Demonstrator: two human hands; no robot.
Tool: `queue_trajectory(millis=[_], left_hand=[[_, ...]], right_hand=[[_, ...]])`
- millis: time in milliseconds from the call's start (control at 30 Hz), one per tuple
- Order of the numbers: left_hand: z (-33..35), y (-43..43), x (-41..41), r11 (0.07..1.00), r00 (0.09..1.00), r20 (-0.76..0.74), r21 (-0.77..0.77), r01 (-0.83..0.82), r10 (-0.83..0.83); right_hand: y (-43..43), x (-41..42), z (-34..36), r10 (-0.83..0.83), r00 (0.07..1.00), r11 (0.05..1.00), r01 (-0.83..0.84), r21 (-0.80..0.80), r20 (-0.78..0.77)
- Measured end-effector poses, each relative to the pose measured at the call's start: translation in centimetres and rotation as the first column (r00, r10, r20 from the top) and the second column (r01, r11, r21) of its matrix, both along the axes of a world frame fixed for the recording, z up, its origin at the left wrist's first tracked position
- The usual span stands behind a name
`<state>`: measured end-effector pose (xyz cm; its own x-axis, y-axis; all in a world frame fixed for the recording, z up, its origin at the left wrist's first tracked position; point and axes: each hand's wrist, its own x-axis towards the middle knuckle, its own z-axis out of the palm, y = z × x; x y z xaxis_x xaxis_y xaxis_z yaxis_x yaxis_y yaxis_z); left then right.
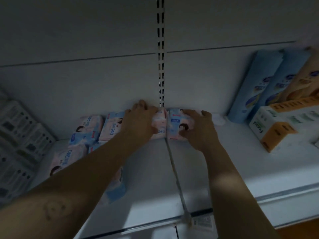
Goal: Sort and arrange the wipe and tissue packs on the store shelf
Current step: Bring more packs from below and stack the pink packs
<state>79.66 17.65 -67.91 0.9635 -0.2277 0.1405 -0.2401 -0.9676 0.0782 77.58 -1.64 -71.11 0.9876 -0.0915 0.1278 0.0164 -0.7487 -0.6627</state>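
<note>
Packs first: my left hand lies over one pink-and-blue soft plastic wipe pack with its fingers curled over the top edge. My right hand grips the twin pack the same way, fingers hooked behind it and thumb on the printed face. Both packs stand at the very back of the white metal shelf, touching each other. They sit just under the slotted upright and at the far end of the thin divider rail.

To seat them well, I think I should push both flat against the grey back panel with even pressure. The bottoms want to slide rather than tip, and the two faces should end up level with each other. These pouches look soft, so squeezing hard would likely buckle them; a light hold near the top corners seems enough.

More matching wipe packs lie looser to my left, some flat, and probably need the same squaring. Tall blue tissue packs and a white-and-orange tissue box stand well apart on my right.
</note>
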Motion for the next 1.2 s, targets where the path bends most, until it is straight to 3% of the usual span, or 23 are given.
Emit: queue_trajectory(millis=[167,300,367,433,533,600,667,733,833,933,1133,1200], left_hand=[[0.3,1.0,-0.7,0.985,0.997,-0.047,-0.160,0.058,-0.066],[2.0,3.9,-3.1,0.978,0.997,0.044,-0.197,0.072,-0.064],[3.2,6.2,-5.1,0.977,0.994,0.104,-0.215,0.007,0.016],[4.0,8.8,-7.5,0.973,0.983,0.135,-0.212,-0.096,0.126],[3.9,12.0,-10.9,0.942,0.957,0.076,-0.217,-0.257,0.279],[3.5,13.4,-13.1,0.902,0.929,-0.009,-0.235,-0.363,0.371],[2.8,14.3,-14.7,0.860,0.898,-0.113,-0.259,-0.440,0.425],[1.8,14.5,-15.7,0.845,0.886,-0.193,-0.271,-0.460,0.421],[0.6,14.0,-16.7,0.803,0.853,-0.250,-0.296,-0.517,0.458],[-0.1,13.7,-17.2,0.745,0.835,-0.254,-0.377,-0.550,0.488],[-0.6,13.3,-20.0,0.743,0.880,-0.179,-0.477,-0.469,0.440],[-1.0,13.7,-20.9,0.629,0.868,-0.251,-0.606,-0.487,0.429]], right_hand=[[1.7,1.0,-0.6,-0.024,0.988,0.987,-0.001,0.160,0.155],[1.2,0.6,-0.4,-0.003,0.993,0.999,-0.003,0.054,0.118],[1.3,-0.1,0.2,-0.059,0.996,0.995,0.063,-0.072,0.063],[2.1,-1.4,1.1,-0.098,0.988,0.989,0.110,-0.102,0.118],[4.8,-3.7,2.2,-0.088,0.924,0.996,0.076,0.048,0.372],[7.6,-5.4,3.5,0.017,0.906,0.990,-0.074,0.118,0.423],[10.8,-7.5,4.8,0.248,0.921,0.954,-0.286,0.091,0.301],[13.8,-9.7,5.0,0.446,0.893,0.894,-0.441,-0.087,0.057],[16.8,-11.8,4.1,0.447,0.878,0.854,-0.476,-0.212,-0.170],[17.5,-12.1,3.9,0.370,0.909,0.906,-0.399,-0.145,-0.191],[15.6,-12.9,4.3,0.293,0.942,0.949,-0.307,-0.071,-0.163],[14.5,-14.0,4.1,0.266,0.955,0.960,-0.275,-0.054,-0.128]])
